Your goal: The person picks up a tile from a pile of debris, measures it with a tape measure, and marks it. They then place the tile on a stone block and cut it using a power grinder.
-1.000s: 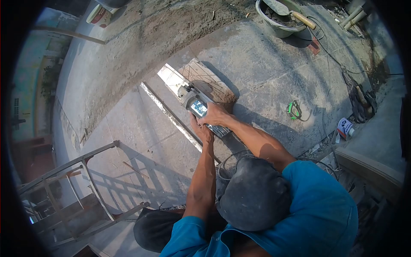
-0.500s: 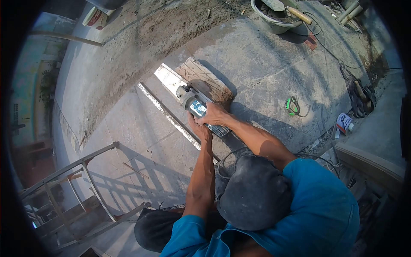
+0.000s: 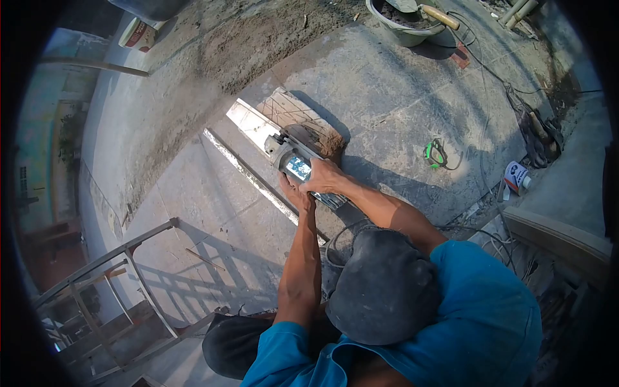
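An angle grinder with a grey body and a blue-and-white label lies along a pale narrow tile strip. My left hand wraps round the grinder's near left side. From the right, my right hand grips its body, with the thumb near the label. The grinder's disc is too hidden to make out. Beneath the strip is a scored, worn board, with brown dust heaped at its right end. A long whitish strip lies on the ground left of my hands.
A bucket with a wooden-handled trowel stands at the far right. Right of my arms lie a green-and-black tape measure and a white bottle. A metal frame stands at left. A cable loops near me.
The view has shifted slightly. The grinder appears to have slid a little toward me along the tile strip. Both hands keep their grip.
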Demonstrator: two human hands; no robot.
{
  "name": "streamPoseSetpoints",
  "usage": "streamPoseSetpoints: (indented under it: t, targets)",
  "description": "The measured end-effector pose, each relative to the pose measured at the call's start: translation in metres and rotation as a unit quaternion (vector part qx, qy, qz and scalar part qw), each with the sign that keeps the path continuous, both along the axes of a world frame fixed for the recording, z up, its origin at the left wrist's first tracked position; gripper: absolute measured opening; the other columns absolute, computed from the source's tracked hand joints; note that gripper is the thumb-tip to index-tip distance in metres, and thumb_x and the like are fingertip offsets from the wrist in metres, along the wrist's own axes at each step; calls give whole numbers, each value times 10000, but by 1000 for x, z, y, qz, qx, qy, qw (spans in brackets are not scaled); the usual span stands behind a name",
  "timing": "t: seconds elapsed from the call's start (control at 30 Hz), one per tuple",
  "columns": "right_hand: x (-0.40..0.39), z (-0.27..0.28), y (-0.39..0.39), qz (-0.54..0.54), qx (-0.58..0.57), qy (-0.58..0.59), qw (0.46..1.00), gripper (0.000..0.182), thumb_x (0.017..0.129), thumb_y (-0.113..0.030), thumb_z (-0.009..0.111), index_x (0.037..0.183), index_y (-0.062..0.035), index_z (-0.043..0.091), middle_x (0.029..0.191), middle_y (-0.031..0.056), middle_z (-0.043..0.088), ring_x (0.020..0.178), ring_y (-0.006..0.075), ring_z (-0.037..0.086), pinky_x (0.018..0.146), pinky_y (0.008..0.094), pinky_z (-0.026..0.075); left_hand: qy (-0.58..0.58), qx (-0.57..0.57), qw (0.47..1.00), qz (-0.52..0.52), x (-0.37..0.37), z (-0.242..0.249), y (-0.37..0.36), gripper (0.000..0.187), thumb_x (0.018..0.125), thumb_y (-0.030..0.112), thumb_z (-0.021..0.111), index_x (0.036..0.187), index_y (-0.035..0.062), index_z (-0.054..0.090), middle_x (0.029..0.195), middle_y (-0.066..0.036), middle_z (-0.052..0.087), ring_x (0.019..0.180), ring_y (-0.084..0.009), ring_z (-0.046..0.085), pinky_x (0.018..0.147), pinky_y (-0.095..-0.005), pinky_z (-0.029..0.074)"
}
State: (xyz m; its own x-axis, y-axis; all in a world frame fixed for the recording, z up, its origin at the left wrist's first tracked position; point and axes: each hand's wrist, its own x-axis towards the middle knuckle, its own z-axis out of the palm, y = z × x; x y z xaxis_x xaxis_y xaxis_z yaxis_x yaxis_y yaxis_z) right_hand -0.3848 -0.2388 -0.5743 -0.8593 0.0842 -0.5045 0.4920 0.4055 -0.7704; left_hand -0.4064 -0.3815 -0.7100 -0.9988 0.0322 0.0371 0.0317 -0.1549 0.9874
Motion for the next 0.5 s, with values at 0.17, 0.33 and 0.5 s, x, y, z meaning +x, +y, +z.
streamPoseSetpoints:
  t: [0.17,0.33,0.5]
  targets:
    - [2,-2,-1,-1,4,-3,1000,766,542,-370,755,1089,128,555,1057,333,625,993,412,636,843,423,512,20,-45,999,16,0,2,0,562,982,351,527,1397,10,362,1252,-106,525,1119,-196,534,954,-338,440]
    - [7,-3,2,1,-3,-2,1000,767,538,-365,755,1088,130,552,1057,334,625,994,414,634,851,427,511,25,-100,994,28,-3,-2,-2,458,997,347,483,1308,14,435,1169,-95,560,1022,-189,562,891,-331,460]
    - [12,-4,3,0,-3,10,1000,749,528,-340,753,1069,139,554,1049,340,623,990,426,630,858,428,509,23,-130,991,-30,-5,-16,-16,560,1023,374,417,1437,3,353,1374,-162,441,1229,-278,464,1042,-389,354]
